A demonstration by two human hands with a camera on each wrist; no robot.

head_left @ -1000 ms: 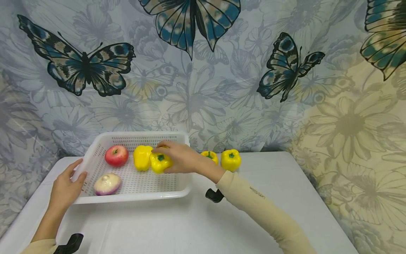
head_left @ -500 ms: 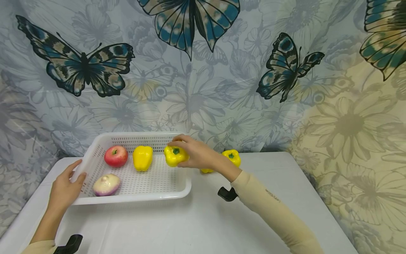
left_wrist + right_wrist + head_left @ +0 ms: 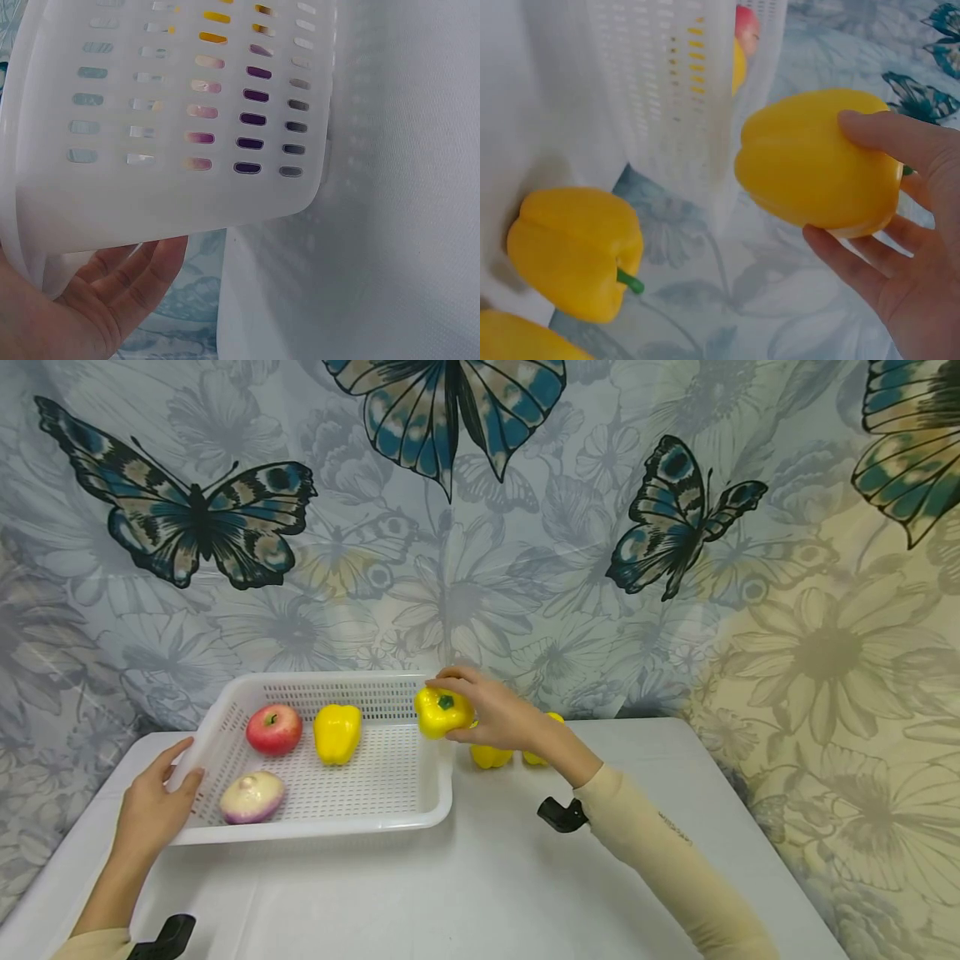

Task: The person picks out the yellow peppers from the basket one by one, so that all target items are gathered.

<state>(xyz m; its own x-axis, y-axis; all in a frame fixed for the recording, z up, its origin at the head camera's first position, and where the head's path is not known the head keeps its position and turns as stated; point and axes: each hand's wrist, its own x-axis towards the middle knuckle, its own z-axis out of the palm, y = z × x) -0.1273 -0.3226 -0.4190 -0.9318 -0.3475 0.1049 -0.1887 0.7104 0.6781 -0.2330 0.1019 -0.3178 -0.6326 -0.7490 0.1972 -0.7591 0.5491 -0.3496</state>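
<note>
At the right end of the white basket [image 3: 322,832], a yellow pepper [image 3: 437,713] sits in the right hand [image 3: 491,706], thumb on one side and fingers on the other, spread round the plump body, I'd guess because the glossy skin offers little else to hold. It hangs near the rim, above the tabletop [image 3: 450,902]. Opposite, the left hand [image 3: 156,797] grips the basket's left end, fingers outside the wall, probably to stop it sliding. Inside, a red apple [image 3: 274,730], a white-and-purple vegetable [image 3: 252,797] and a second pepper [image 3: 337,735] lie apart, perhaps simply for room. Just beyond the basket rest a third pepper [image 3: 491,757] and a fourth pepper [image 3: 535,759], seemingly within the right hand's easy reach.
</note>
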